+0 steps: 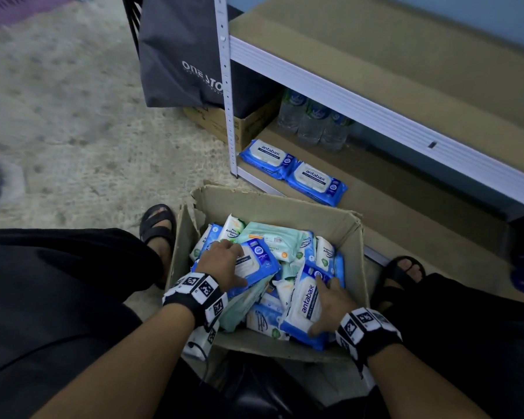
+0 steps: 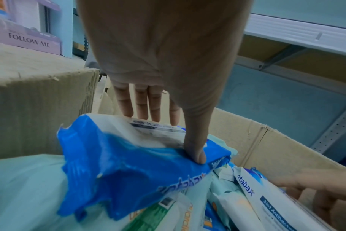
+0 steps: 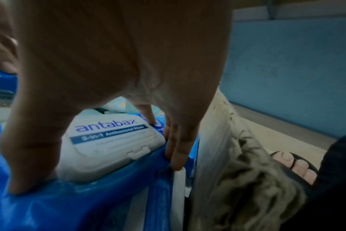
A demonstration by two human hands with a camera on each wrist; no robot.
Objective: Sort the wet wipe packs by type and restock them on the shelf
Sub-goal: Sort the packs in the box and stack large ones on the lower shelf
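Gripping a blue antabax pack (image 1: 256, 261) with my left hand (image 1: 221, 263), I have my thumb pressed on its near edge and my fingers reaching over its far side, as the left wrist view shows. My right hand (image 1: 330, 300) clasps a second blue antabax pack (image 1: 304, 303), thumb on one long edge and fingers curled down the other, against the right wall of the box. Both packs lie on top of the jumble inside the open cardboard box (image 1: 273, 204), which sits on the floor between my sandalled feet (image 1: 158, 225). Around them in the box are pale green packs (image 1: 273, 235) and white packs with green print (image 1: 232, 226), tilted every way and overlapping.

Just beyond the box, on the bottom board of the metal shelf (image 1: 375, 108), two more blue antabax packs (image 1: 294, 172) lie flat, side by side and touching. Behind them stand water bottles (image 1: 312, 119). At the shelf's left post hangs a dark bag (image 1: 179, 49), with another carton (image 1: 224, 122) beneath it on the rough floor (image 1: 58, 116).
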